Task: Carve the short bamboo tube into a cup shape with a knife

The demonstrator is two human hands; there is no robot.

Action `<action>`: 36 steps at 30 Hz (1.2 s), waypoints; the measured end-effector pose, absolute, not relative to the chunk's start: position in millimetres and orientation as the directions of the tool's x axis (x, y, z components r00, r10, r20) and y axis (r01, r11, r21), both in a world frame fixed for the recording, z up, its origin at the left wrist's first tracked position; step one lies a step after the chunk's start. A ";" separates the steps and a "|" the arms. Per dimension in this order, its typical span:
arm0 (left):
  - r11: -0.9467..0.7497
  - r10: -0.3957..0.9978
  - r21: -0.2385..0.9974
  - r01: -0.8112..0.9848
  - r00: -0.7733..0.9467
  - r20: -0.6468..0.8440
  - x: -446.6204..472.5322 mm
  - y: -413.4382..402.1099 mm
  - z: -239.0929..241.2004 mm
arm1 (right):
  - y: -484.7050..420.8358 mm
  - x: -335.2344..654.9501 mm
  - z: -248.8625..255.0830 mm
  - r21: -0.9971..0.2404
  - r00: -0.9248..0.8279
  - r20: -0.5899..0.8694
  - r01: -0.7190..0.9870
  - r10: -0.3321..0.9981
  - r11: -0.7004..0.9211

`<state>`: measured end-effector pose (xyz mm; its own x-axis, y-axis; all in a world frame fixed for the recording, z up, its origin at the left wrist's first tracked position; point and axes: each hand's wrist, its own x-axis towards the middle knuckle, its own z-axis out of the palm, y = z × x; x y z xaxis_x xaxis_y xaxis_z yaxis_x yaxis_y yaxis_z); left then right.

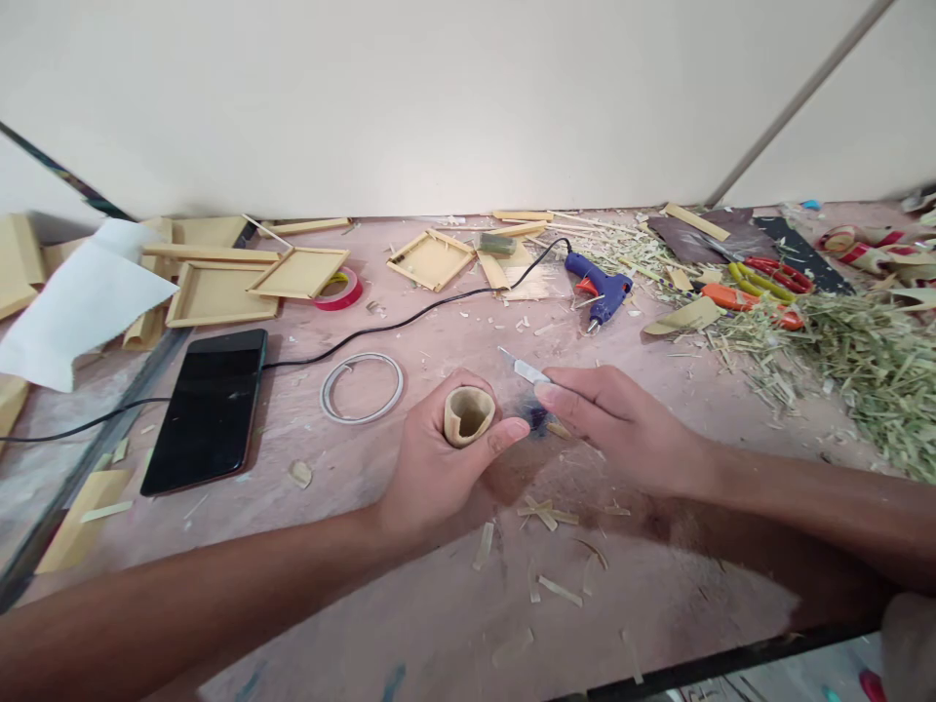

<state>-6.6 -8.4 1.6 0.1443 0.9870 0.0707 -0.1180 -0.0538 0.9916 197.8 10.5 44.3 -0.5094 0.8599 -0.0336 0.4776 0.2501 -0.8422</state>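
My left hand [446,458] is wrapped round a short hollow tan tube [468,417], perhaps bamboo, with its uneven open end facing up. Its lower part is hidden in my palm. In my right hand [614,419] a craft knife [527,371] is pinched near its pale grip, the thin blade pointing up and left. The blade is apart from the tube, a little above and to the right of it. Thin pale shavings [545,512] lie on the table below both hands.
A phone [209,409] and a tape roll [361,388] lie to the left. Behind are shallow tan trays [431,259] and a blue glue gun [596,288] with its cable. Scissors [775,273], an orange-handled tool [746,300] and heaped shavings [870,380] are at right. A wall [453,107] bounds the back.
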 end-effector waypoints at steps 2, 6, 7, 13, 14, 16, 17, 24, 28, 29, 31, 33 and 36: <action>-0.037 0.984 0.994 -0.100 0.168 0.053 -10.0 -8.3 0.7 | 11.7 199.6 46.7 -0.860 -0.551 -0.033 0.440 0.834 0.257; -0.008 0.975 0.991 -0.134 0.219 0.038 -15.5 -9.4 -4.3 | 10.2 202.4 49.9 -0.861 -0.661 -0.088 0.427 0.745 0.277; -0.015 0.973 0.992 -0.129 0.226 0.044 -16.1 -9.7 -5.0 | 9.6 202.6 49.9 -0.853 -0.664 -0.103 0.442 0.740 0.277; -0.085 0.962 0.995 -0.056 0.255 0.096 -16.1 -8.8 -3.9 | 11.9 202.1 46.6 -0.816 -0.678 -0.163 0.501 0.717 0.288; -0.084 0.962 0.995 -0.058 0.256 0.096 -16.1 -8.6 -3.5 | 12.9 202.1 46.3 -0.819 -0.685 -0.162 0.495 0.710 0.290; -0.081 0.963 0.995 -0.067 0.253 0.095 -16.1 -8.5 -3.0 | 14.6 202.5 46.0 -0.824 -0.694 -0.153 0.482 0.703 0.297; -0.078 0.964 0.994 -0.071 0.251 0.094 -16.0 -8.5 -3.0 | 15.3 202.8 46.1 -0.820 -0.695 -0.155 0.487 0.703 0.301; -0.063 0.969 0.993 -0.098 0.234 0.084 -14.3 -8.3 -4.2 | 18.8 206.3 47.5 -0.810 -0.676 -0.186 0.517 0.713 0.278; -0.079 0.967 0.994 -0.075 0.236 0.095 -12.4 -10.0 -3.1 | 18.5 206.3 49.5 -0.929 -0.635 -0.100 0.335 0.766 0.156; -0.089 0.966 0.994 -0.070 0.238 0.103 -11.8 -10.8 -2.7 | 17.9 206.0 49.6 -0.941 -0.652 -0.090 0.304 0.753 0.151; -0.108 0.966 0.993 -0.054 0.232 0.117 -10.5 -12.3 -2.4 | 16.0 205.3 49.0 -0.949 -0.723 -0.094 0.272 0.685 0.157; -0.127 0.966 0.991 -0.048 0.222 0.135 -9.7 -13.5 -3.0 | 13.7 204.6 47.4 -0.948 -0.786 -0.097 0.259 0.611 0.183; -0.126 0.964 0.990 -0.062 0.228 0.137 -9.5 -14.0 -4.1 | 9.9 203.5 44.3 -0.911 -0.791 -0.052 0.288 0.610 0.295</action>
